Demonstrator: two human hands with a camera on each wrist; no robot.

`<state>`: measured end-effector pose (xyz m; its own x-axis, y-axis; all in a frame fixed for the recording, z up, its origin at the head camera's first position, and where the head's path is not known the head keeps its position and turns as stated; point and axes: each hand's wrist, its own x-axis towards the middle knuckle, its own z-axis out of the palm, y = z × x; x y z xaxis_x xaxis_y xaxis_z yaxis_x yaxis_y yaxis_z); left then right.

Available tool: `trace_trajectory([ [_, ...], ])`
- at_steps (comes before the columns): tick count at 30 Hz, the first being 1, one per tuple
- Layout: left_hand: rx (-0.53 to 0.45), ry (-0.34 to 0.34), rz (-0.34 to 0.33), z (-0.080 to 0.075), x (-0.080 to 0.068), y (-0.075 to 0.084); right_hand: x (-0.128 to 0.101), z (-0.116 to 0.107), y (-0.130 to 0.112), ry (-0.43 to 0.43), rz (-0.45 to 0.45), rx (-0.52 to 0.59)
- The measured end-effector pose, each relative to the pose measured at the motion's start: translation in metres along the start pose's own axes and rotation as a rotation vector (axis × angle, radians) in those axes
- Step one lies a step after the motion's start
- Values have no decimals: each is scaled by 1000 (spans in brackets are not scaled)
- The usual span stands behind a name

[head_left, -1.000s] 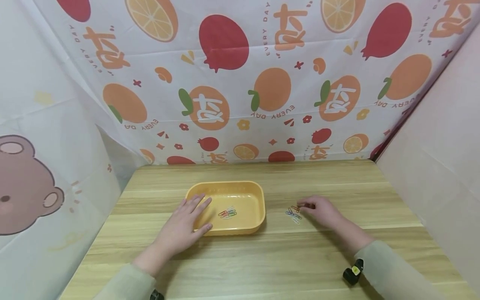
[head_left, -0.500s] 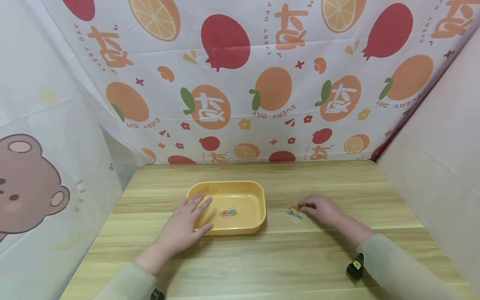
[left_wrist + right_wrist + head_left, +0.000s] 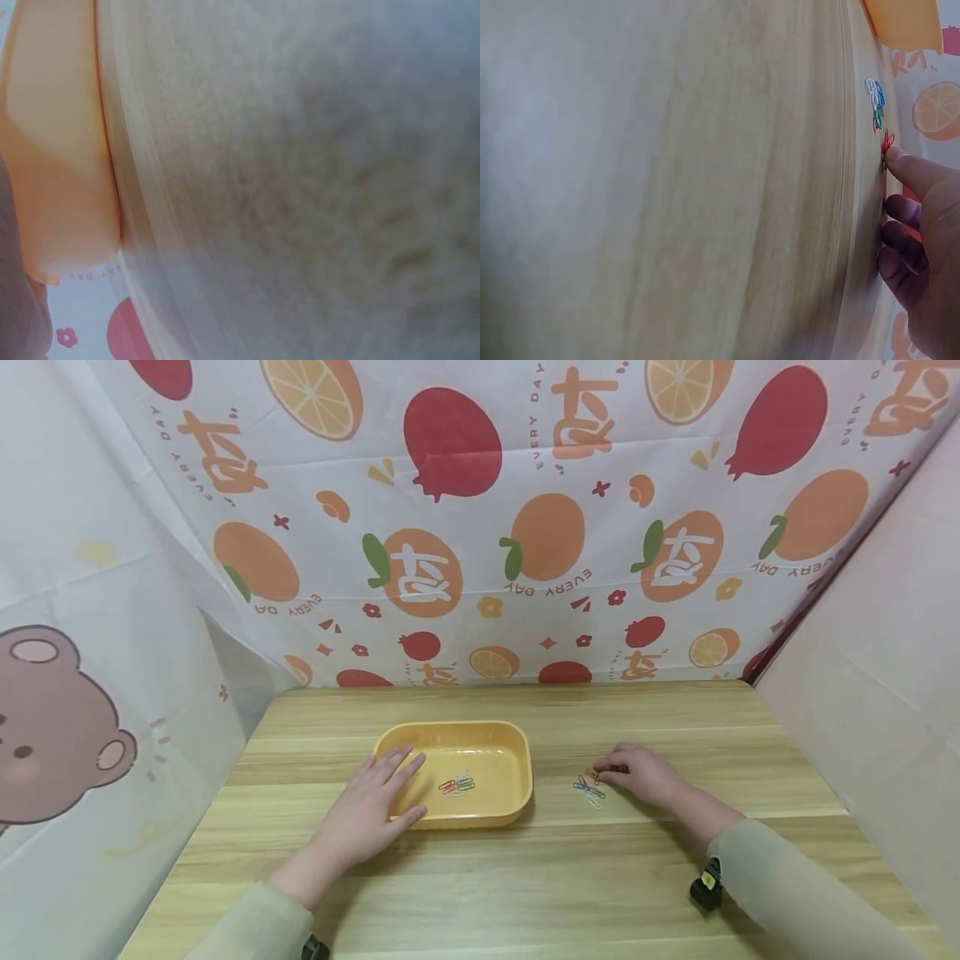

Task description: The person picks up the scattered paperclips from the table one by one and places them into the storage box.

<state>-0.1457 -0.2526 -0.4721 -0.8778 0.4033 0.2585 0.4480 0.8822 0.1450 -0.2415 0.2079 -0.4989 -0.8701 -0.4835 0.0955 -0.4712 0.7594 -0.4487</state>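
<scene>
A yellow tray (image 3: 495, 772) stands left of the table's middle, with several coloured paper clips (image 3: 457, 785) lying inside. My left hand (image 3: 360, 818) rests over its left side, fingers spread across the rim and the thumb at the front edge. In the left wrist view, only the outer wall of the tray (image 3: 60, 142) shows clearly. Right of the tray is a small pile of paper clips (image 3: 587, 790), blue, white and green among them. At the pile's right edge my right hand (image 3: 647, 774) pinches an orange-red paper clip (image 3: 887, 140) close to the tabletop, thumb tip on it.
The wooden table (image 3: 510, 893) ends at a fruit-print cloth (image 3: 547, 610) behind. Pale cloth walls (image 3: 870, 652) border it on the right and left. A black wrist camera (image 3: 706, 887) sits below the right sleeve cuff.
My right hand's fingertips have closed in on the orange-red paper clip, shifting slightly. The left hand and the tray have stayed in place.
</scene>
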Motion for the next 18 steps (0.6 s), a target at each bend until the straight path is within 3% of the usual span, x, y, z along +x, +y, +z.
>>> trace_trajectory([
  [18, -12, -12, -6, -1, 2, -4, 3, -1, 6, -22, -65, 2],
])
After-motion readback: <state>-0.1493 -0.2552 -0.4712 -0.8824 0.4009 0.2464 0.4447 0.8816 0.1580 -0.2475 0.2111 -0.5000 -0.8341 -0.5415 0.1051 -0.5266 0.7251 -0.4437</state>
